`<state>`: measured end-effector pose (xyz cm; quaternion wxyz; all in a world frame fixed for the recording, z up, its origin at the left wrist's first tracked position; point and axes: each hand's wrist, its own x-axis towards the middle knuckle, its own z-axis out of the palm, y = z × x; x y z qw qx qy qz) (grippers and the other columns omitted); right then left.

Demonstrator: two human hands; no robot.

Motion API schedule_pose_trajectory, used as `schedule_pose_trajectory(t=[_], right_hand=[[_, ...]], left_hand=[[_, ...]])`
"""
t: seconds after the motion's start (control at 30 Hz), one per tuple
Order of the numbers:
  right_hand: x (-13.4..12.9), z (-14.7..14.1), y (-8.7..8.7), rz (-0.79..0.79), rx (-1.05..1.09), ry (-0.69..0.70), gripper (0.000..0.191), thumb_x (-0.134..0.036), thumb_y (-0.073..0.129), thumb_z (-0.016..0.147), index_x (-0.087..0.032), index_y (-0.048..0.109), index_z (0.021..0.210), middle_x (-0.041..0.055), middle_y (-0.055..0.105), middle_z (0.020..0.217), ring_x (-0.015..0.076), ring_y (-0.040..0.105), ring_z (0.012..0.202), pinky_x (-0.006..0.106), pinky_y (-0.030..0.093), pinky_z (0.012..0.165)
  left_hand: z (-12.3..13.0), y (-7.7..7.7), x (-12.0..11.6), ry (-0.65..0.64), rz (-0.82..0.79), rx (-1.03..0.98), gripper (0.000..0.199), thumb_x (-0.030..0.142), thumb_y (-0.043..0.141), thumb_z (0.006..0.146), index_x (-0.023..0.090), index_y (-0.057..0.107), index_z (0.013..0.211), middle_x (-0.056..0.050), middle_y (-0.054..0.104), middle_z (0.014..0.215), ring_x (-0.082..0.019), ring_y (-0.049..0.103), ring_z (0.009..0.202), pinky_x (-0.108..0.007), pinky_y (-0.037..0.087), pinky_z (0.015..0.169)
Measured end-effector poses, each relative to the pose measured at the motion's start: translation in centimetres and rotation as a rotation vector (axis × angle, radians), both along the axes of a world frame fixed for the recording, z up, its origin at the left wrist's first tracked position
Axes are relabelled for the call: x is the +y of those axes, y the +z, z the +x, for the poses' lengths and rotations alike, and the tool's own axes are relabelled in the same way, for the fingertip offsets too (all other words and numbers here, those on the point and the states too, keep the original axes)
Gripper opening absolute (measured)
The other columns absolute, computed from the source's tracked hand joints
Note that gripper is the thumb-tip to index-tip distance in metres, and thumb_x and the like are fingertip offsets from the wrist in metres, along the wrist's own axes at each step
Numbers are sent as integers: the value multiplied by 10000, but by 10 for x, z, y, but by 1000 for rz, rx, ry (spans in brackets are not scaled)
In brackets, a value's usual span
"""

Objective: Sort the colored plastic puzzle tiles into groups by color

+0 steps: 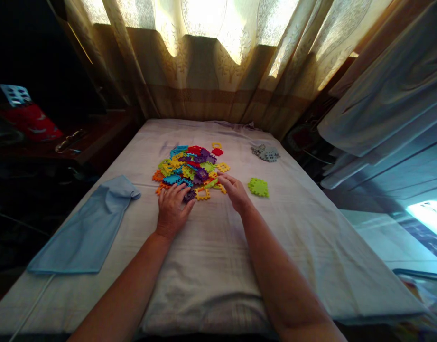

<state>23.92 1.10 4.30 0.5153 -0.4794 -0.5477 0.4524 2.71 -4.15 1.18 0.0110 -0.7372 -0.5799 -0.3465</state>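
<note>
A heap of interlocking plastic tiles [184, 160] with notched edges lies on the cloth-covered surface, in red, yellow, blue, purple, orange and green. My left hand [172, 205] rests at the near left edge of this heap, fingers spread, beside a dark purple tile [190, 195]. At the heap's right side, my right hand [234, 190] has its fingers closed on a lime-green tile [211, 184], which is tilted on edge; the thumb is hidden. Just in front of that tile lies a yellow square frame tile [202, 194]. Right of my right hand sit lime-green tiles [258, 186].
Grey tiles [265, 153] form a separate group at the back right of the white cloth [296, 237]. A folded light-blue cloth [86, 228] lies on the left, with a white cable [33, 306] by it. Curtains [211, 80] hang behind; a dark cabinet stands left.
</note>
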Motion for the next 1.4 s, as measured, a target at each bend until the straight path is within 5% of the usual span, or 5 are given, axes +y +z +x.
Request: schedule_pose_trajectory(t=[0.33,0.87,1.0,1.13,1.4], right_hand=[[-14,-19,4,39,-94,247,392,-564,705,722,-232,740,927,83,610,1363,253,520,1302,438,310,1149],[-14,-21,2,174,-267,227,321,-497,700,750,-251,728,955,66,647,1313,235,523,1305,424,331,1137],[2,-3,-6,235,-329,10,318,-481,669,770,-241,700,977,81,649,1295,239,531,1281,433,337,1125],[21,48,-16,234,-528,-469,395,-457,649,776,-186,667,1062,147,633,1265,275,516,1250,474,324,1111],[14,128,-29,-240,-590,-1077,493,-450,572,800,-124,642,1163,211,612,1244,343,497,1234,510,369,1045]], left_hand=[[1,4,0,-3,-15,-58,249,374,520,934,264,714,1046,-58,687,1249,-268,535,1274,-541,272,1146],[-9,-2,9,-121,-99,-216,259,357,470,907,239,700,891,-53,732,1148,-241,590,1215,-474,399,1093],[-12,-2,9,-71,-46,-240,281,378,465,913,235,704,876,-51,733,1138,-231,608,1182,-452,415,1089],[-17,-4,11,-8,35,-204,287,400,468,917,232,700,909,-62,728,1145,-232,613,1175,-449,410,1096],[-31,-9,18,101,43,-141,312,418,451,922,217,690,928,-92,708,1176,-251,612,1162,-439,438,1060]])
